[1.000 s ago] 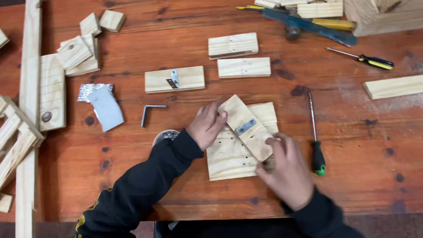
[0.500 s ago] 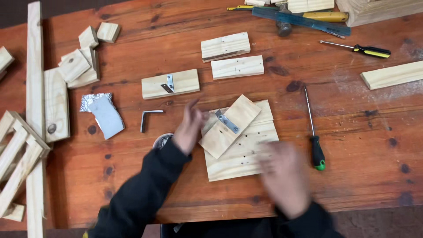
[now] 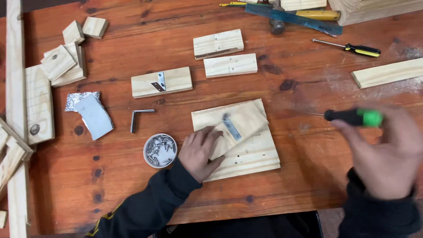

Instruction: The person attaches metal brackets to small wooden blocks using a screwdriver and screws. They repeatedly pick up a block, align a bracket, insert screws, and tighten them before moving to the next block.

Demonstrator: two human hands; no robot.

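Observation:
My left hand presses flat on a small wooden block that carries a grey metal hinge plate. That block lies tilted on a larger pale wooden board at the table's middle. My right hand, blurred by motion, is at the right and grips a screwdriver with a black and green handle, its thin shaft pointing left above the table.
A round white lid of screws sits left of my left hand. An L-shaped metal bracket, foil packet, block with hinge, two plain blocks, yellow-handled screwdriver, hammer and saw lie farther back; wood offcuts crowd the left edge.
My right hand left the board, moved right and picked up the green-handled screwdriver from the table. My left hand shifted onto the small block, which turned slightly.

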